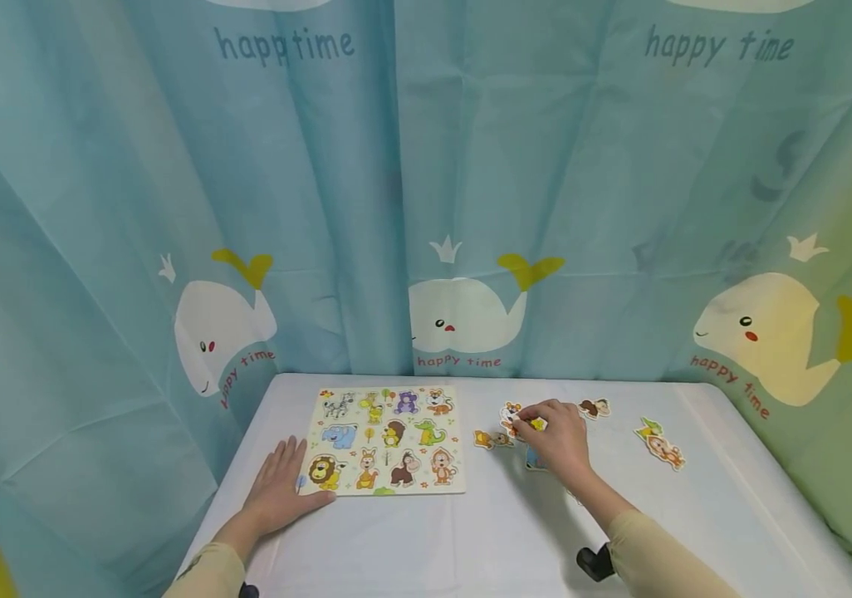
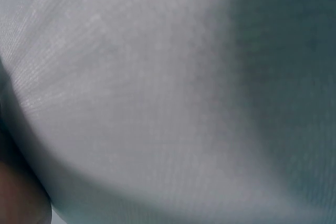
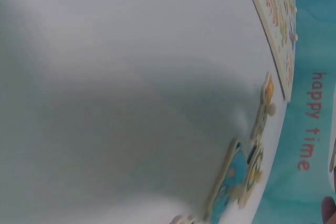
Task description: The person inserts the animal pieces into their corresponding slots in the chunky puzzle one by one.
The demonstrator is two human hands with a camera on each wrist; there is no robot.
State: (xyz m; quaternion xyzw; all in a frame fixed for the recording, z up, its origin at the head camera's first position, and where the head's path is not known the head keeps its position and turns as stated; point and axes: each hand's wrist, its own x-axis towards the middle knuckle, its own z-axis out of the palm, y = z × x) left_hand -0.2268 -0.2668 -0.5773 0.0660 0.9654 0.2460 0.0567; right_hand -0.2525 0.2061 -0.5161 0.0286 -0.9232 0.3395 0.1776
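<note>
Sleeves: beige pair [image 1: 661, 561], entered at the bottom edge.
Table: white top [image 1: 396, 548], filled the lower centre.
Left hand [image 1: 276, 490]: lower left; grip released, fingers extended flat, thumb at the board's near left corner.
Right hand [image 1: 560, 436]: right of centre; thumb and fingers pinched the orange-and-white animal piece [image 1: 509, 419].
Held piece: located just right of the board, by the fingertips.
Blue piece [image 1: 535, 460]: below the right hand, partly covered; a knob showed in the right wrist view.
Board: cream panel [image 1: 413, 422], lower centre-left, animal figures in three rows of four.
Brown-and-orange piece [image 1: 492, 438]: between board and right hand.
Monkey piece [image 1: 666, 452]: lower right, just beside a green-and-yellow piece [image 1: 648, 428].
Dark brown piece [image 1: 594, 408]: beyond the right hand.
Curtain: blue [image 1: 351, 191], whale-printed, across the upper frame.
</note>
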